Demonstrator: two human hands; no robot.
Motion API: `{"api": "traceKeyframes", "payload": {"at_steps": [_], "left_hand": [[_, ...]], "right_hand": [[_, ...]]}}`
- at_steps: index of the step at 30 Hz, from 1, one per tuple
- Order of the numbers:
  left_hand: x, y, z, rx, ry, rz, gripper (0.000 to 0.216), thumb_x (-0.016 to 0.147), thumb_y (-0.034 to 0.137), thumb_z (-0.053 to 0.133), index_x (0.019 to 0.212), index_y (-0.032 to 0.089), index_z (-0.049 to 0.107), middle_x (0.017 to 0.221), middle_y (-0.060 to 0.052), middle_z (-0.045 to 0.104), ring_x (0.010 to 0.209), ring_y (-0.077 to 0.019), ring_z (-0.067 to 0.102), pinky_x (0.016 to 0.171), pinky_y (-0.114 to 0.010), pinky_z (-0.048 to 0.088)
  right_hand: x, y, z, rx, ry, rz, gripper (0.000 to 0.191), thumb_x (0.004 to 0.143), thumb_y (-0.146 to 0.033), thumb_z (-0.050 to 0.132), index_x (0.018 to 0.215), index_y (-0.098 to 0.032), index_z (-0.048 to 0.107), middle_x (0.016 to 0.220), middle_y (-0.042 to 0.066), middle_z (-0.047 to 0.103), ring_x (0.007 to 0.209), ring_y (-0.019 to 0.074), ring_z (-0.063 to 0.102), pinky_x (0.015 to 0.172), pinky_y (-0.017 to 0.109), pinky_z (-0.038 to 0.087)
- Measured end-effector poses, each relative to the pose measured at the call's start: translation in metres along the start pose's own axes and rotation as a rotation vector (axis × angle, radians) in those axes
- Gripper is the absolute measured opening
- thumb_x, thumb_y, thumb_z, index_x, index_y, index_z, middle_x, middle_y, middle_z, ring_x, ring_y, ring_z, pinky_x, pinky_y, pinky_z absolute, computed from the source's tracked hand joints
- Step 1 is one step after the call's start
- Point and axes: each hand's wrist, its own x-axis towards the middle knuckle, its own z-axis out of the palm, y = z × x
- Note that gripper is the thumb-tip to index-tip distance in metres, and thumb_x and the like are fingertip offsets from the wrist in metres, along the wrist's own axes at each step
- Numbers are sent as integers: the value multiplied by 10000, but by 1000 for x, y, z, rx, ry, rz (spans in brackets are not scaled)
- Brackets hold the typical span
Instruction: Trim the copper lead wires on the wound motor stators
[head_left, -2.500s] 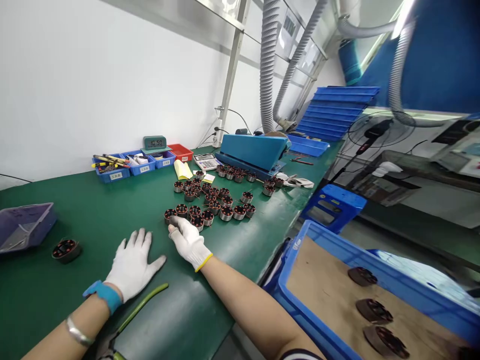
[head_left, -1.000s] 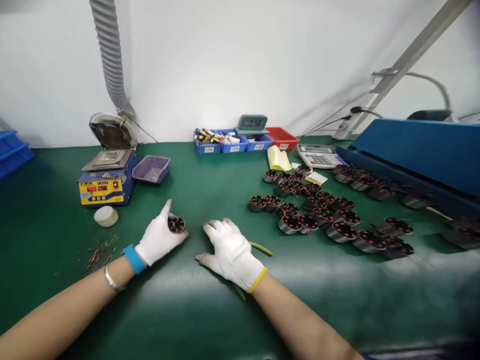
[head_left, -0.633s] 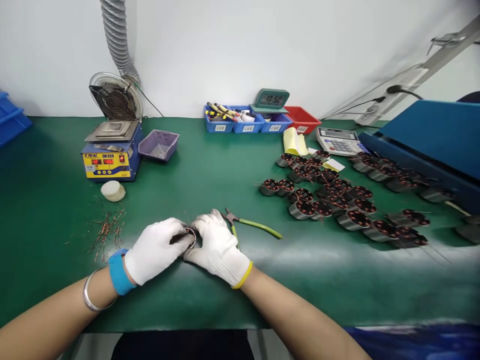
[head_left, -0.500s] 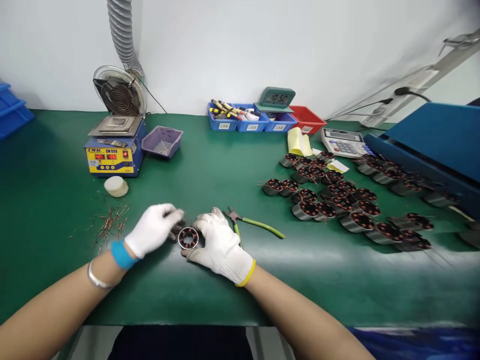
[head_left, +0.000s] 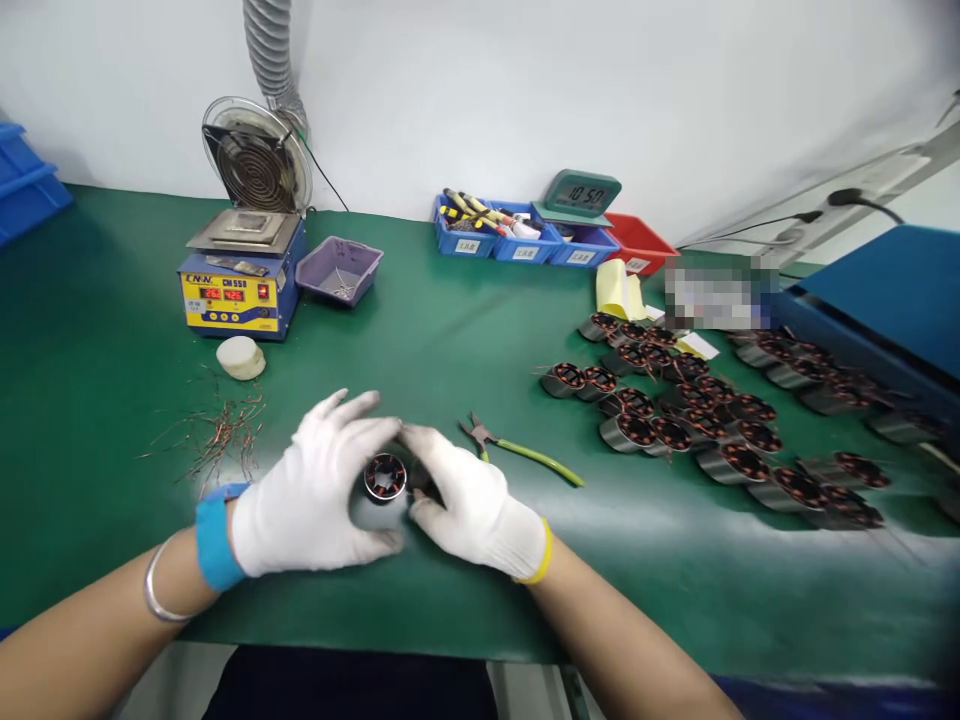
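A motor stator (head_left: 385, 478), a metal ring with copper windings inside, stands on the green table between my two gloved hands. My left hand (head_left: 315, 490) is open beside it, the fingers reaching behind and the thumb in front, apart from the stator. On the other side my right hand (head_left: 472, 495) curves toward the stator with thumb and fingers spread, apparently not gripping it. The fingertips of both hands nearly meet behind the stator. Just beyond my right hand lie green-handled cutting pliers (head_left: 532, 460), one handle partly hidden by the glove.
Copper wire scraps (head_left: 225, 440) lie at the left near a white round block (head_left: 241, 358) and a solder pot (head_left: 240, 285). A purple tray (head_left: 339, 270) sits beside the pot. Several wound stators (head_left: 630, 432) crowd the right side, below tool bins (head_left: 525, 250) and a clock (head_left: 581, 192).
My left hand has opened wide and come round the stator. My right hand has drawn back slightly to the right, off the stator. The view has shifted a little.
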Motion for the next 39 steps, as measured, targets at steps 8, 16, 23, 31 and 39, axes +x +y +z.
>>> {"api": "traceKeyframes", "payload": {"at_steps": [8, 16, 23, 31, 39], "left_hand": [[0, 0, 34, 103, -154, -58, 511, 793, 286, 593, 1272, 124, 522, 1098, -130, 686, 1258, -338, 517, 1144, -629, 239], [4, -4, 37, 97, -167, -145, 423, 663, 449, 738, 977, 173, 671, 902, -88, 696, 1156, -338, 578, 1135, -633, 220], [2, -6, 38, 98, -137, -176, 371, 715, 490, 676, 908, 173, 678, 864, -84, 702, 1131, -327, 599, 1133, -624, 227], [1, -9, 36, 161, -106, -220, 412, 673, 525, 685, 856, 156, 670, 850, -99, 696, 1070, -332, 617, 1125, -623, 245], [1, -9, 38, 166, -82, -232, 369, 692, 491, 664, 843, 154, 672, 839, -98, 697, 1036, -324, 630, 1114, -620, 262]], "right_hand": [[9, -5, -1, -405, -198, 91, 324, 919, -229, 461, 1194, -236, 631, 972, 62, 691, 835, 225, 662, 656, 295, 454], [-15, 2, -27, -423, -29, 126, 333, 845, -306, 593, 1164, -215, 628, 1122, 84, 678, 999, 274, 642, 782, 363, 513], [6, -18, -1, -279, 258, -371, 112, 840, -139, 569, 903, -221, 610, 858, 28, 678, 809, 203, 628, 1072, 562, 387], [0, -9, -1, -264, 334, -250, 87, 874, -201, 562, 960, -210, 575, 918, 67, 675, 970, 252, 633, 946, 487, 515], [6, -16, 5, -244, 339, -377, 146, 852, -83, 528, 925, -205, 561, 870, 50, 662, 979, 229, 625, 1014, 485, 484]]}}
